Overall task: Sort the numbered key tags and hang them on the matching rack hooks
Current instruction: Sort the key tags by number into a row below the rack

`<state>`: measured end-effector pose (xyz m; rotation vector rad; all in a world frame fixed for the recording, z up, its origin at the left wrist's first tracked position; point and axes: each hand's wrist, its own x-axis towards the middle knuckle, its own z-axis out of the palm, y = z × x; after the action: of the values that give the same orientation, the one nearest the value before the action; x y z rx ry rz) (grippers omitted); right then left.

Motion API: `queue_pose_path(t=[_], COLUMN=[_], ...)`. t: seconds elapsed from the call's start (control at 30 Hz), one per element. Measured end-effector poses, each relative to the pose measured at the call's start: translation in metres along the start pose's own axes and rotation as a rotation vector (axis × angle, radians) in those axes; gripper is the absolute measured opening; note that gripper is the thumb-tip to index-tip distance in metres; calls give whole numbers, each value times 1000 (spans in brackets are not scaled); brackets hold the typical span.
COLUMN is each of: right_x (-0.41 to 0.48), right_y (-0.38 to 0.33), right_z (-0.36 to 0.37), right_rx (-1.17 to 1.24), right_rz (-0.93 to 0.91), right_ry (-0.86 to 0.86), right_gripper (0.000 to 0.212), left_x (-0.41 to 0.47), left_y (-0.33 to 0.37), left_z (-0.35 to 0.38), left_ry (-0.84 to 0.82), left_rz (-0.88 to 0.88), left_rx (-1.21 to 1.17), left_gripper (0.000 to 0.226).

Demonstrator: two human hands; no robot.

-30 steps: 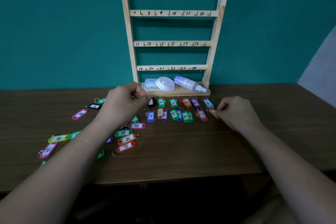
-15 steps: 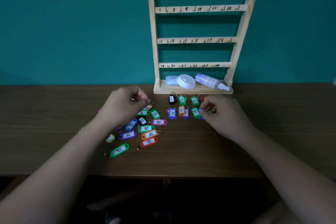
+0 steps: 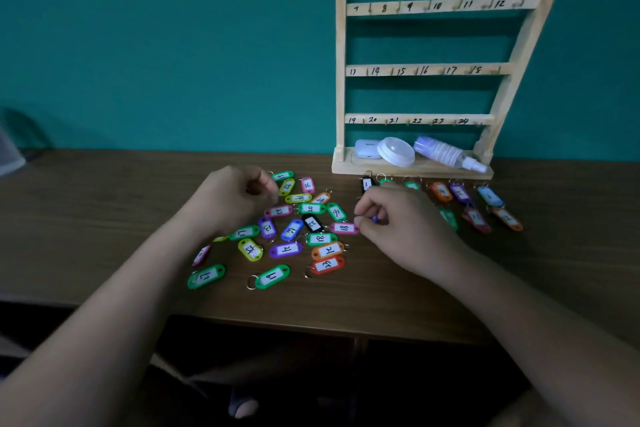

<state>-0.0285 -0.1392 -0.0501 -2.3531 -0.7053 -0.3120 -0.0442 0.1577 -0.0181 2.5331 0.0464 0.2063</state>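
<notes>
Key tags [image 3: 287, 248] lie jumbled on the table [image 3: 104, 218] left of the rack [image 3: 429, 69]; others sit in rows near its base. The right hand [image 3: 405, 229] pinches a blue tag [image 3: 374, 218] in its fingers, between the two groups. The left hand [image 3: 232, 198] curls its fingers over the pile's far edge; I cannot tell whether they hold anything.

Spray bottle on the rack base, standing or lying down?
Lying down: the spray bottle rests on its side, nozzle toward the right.

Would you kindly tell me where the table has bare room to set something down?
Bare wood: the table's left end, between the wall and the loose tag pile; also the right end past the orange tag, and the front strip near the edge. Crowded: the pile and the sorted rows before the rack.
</notes>
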Motion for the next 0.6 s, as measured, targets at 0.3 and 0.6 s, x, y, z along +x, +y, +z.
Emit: queue_pose_path(t=[0.3,0.6], right_x=[-9,-15], right_y=[-25,-35], right_z=[24,37], right_rx=[46,62], right_rz=[-150,-220], right_ry=[-88,-103], right_gripper=[9,7], left_x=[-9,-23], left_y=[-26,-47], left_z=[-23,-45], left_ry=[-90,-123], left_rz=[-42,-42], left_rx=[52,112], left_gripper=[12,12])
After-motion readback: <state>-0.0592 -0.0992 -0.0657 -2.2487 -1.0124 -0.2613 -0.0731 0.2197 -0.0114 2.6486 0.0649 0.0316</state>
